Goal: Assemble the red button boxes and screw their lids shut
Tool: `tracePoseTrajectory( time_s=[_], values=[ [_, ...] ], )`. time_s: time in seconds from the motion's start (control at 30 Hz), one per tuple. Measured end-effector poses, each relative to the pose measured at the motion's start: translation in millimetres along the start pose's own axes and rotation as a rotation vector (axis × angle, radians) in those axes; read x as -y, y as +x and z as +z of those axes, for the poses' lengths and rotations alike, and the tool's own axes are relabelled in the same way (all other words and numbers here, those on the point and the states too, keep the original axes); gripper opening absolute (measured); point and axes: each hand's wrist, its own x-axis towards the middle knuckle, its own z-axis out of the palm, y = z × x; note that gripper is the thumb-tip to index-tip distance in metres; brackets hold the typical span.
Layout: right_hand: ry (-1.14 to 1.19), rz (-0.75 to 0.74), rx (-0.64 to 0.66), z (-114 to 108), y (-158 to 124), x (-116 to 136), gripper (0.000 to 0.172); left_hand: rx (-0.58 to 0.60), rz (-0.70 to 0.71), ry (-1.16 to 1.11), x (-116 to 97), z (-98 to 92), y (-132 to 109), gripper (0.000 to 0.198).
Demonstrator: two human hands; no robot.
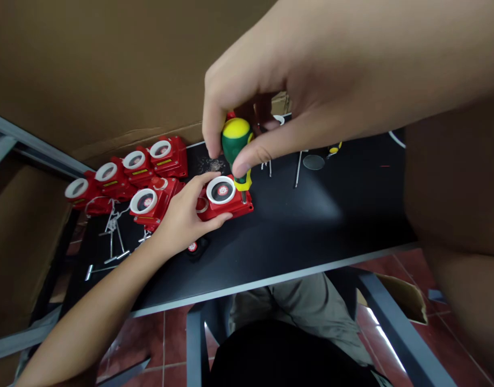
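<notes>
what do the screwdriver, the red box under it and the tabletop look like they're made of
Screwdriver: handle likely plastic or rubber, smooth, rounded, green and yellow; shaft likely metal, from its grey glint.
Red box: glossy, reflecting light; hard plastic or painted metal, unclear which.
Tabletop: smooth black, perhaps laminate, with a soft sheen.

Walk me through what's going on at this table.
A person is working on a red box with a screwdriver. The right hand grips the screwdriver's handle, its shaft pointing down at the right end of the box. The left hand holds the box from the other end on the black table. Four similar boxes are lined up at the back left, and a fifth box sits just beyond the left hand.
</notes>
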Motion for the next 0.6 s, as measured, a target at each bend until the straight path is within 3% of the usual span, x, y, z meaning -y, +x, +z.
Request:
tracePoseTrajectory(
  time_s=[0.17, 0.33, 0.5, 0.6],
  values=[
    [-0.086, 0.067, -0.021, -0.4, 6.4, 4.9, 0.064, -0.006, -0.004, 0.011, 0.3, -0.9, -0.8, 0.076],
    [-0.248, 0.3, 0.086, 4.3, 19.3, 17.2, 0.046, -0.004, -0.02, 0.01, -1.6, -1.0, -0.4, 0.075],
    [-0.479, 0.379, 0.125, 11.5, 19.8, 33.3, 0.085, 0.003, -0.027, 0.012, -1.6, -0.2, 0.2, 0.076],
    [-0.46, 0.426, 0.082, 14.6, 15.7, 36.7, 0.09, 0.002, -0.021, 0.011, 0.3, 0.5, 0.3, 0.075]
  ],
)
